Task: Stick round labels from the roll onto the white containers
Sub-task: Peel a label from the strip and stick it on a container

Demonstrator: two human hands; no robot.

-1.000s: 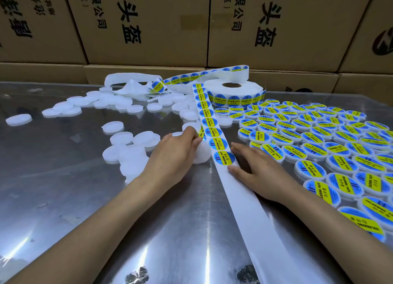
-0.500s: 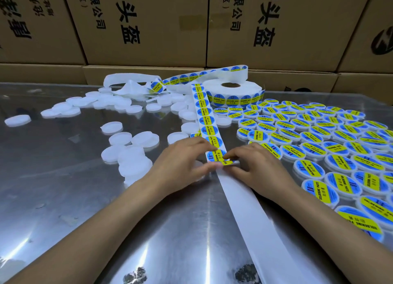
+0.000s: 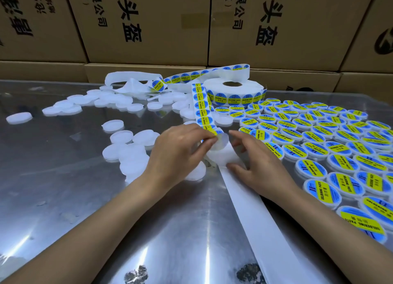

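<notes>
Two hands work in the middle of a shiny metal table (image 3: 63, 198). There is one roll of labels (image 3: 234, 92) lying flat at the back of the table, white on top with a brown hole in the middle. One strip of labels (image 3: 203, 111) runs from the roll down toward the hands. The labels on it are round, blue with a yellow band and small black words. I can count about seven on the part of the strip that faces up. Past the hands, one bare white strip (image 3: 255, 224) with no labels on it runs to the near edge of the table. The left hand (image 3: 178, 153) pinches the low end of the label strip between thumb and fingertips. I cannot tell if a label is peeled off yet. The right hand (image 3: 255, 166) has its fingers spread and curved around the white backing, with the thumb pressing it down on the table. To the right sit many labelled containers (image 3: 312, 166) in close rows, too many to count, well over fifty. To the left lie plain white containers (image 3: 121, 136) with no labels, about thirty or more, some in a pile and one (image 3: 19, 117) alone far left. Brown cardboard boxes (image 3: 148, 24) with black writing stand behind the table
</notes>
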